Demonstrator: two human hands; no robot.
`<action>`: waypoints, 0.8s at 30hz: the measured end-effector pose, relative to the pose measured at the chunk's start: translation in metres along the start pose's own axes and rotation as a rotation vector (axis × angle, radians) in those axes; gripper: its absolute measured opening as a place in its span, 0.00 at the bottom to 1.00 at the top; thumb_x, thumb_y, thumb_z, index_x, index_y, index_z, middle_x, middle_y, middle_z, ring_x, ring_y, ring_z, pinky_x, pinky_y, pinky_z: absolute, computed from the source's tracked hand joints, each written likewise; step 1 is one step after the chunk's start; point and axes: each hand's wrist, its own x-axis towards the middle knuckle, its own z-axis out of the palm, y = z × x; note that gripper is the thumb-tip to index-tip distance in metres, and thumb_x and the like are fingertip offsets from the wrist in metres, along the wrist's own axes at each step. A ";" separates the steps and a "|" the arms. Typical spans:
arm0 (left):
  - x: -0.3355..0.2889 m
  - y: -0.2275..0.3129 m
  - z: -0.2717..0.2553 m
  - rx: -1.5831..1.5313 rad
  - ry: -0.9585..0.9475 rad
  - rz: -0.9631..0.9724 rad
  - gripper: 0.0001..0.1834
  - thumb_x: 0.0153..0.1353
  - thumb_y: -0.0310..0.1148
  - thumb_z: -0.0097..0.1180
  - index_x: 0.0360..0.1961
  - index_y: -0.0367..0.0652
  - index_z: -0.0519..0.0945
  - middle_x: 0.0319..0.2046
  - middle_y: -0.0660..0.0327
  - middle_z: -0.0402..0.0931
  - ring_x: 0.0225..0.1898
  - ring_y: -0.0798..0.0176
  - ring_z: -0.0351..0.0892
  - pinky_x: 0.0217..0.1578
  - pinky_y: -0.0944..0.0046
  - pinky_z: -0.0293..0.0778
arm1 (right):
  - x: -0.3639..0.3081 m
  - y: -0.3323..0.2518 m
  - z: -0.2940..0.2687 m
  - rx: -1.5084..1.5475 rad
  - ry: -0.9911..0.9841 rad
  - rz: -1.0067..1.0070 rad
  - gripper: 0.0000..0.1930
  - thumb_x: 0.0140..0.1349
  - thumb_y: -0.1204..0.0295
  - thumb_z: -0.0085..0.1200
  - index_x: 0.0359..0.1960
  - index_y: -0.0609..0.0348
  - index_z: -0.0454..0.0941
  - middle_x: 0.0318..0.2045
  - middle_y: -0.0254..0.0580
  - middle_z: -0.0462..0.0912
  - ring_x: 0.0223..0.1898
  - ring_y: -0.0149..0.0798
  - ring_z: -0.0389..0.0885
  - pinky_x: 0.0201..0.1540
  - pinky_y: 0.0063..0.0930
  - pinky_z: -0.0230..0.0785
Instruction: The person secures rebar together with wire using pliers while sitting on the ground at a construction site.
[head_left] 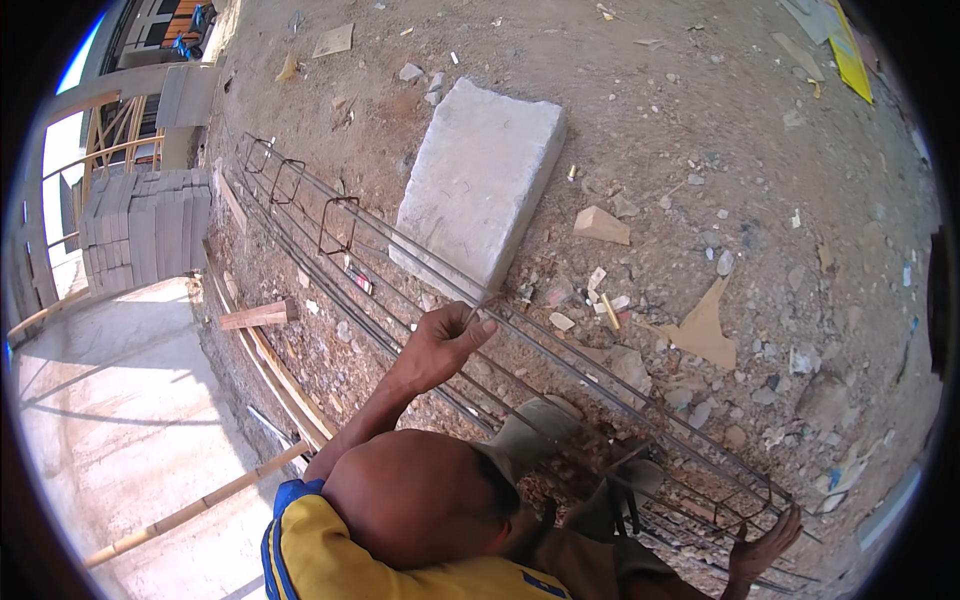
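Neither of my own hands shows. Close below me a co-worker in a yellow shirt with blue trim (340, 550) bends over a long rebar cage (590, 372), head seen from above. The co-worker's left hand (443, 345) curls at a long bar beside the concrete slab, thumb and finger close together. What it pinches, if anything, is too small to tell. At the cage's lower right end the co-worker's right hand (768, 545) has its fingers stretched out by the bars. Square stirrups (338, 225) stand around the bars at the far left end. Head and legs hide part of the cage.
A pale concrete slab (480, 175) lies just beyond the cage. Stacked grey blocks (150, 230) and a short wood offcut (258, 314) are at left. A bamboo pole (190, 510) crosses the pale floor. Torn cardboard (702, 325) and rubble litter the dirt.
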 end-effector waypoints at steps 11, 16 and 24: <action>0.014 -0.001 0.038 -0.229 -0.521 -0.017 0.14 0.68 0.37 0.60 0.43 0.37 0.73 0.35 0.61 0.78 0.40 0.66 0.80 0.43 0.62 0.77 | -0.019 0.014 -0.001 -0.050 -0.383 0.366 0.59 0.38 0.70 0.74 0.72 0.61 0.49 0.73 0.55 0.54 0.75 0.57 0.47 0.76 0.56 0.37; 0.017 -0.021 0.039 -0.215 -0.516 -0.066 0.15 0.67 0.37 0.63 0.46 0.37 0.75 0.38 0.62 0.78 0.44 0.68 0.78 0.47 0.63 0.75 | -0.010 0.005 0.008 -0.068 -0.426 0.427 0.58 0.41 0.68 0.74 0.73 0.60 0.48 0.73 0.53 0.54 0.76 0.56 0.46 0.76 0.55 0.36; 0.017 -0.019 0.038 -0.198 -0.493 -0.044 0.15 0.69 0.35 0.59 0.50 0.38 0.75 0.42 0.55 0.83 0.45 0.63 0.80 0.49 0.59 0.74 | 0.066 -0.024 -0.036 0.074 -0.432 0.504 0.47 0.46 0.70 0.71 0.69 0.54 0.59 0.68 0.53 0.62 0.71 0.57 0.57 0.72 0.56 0.46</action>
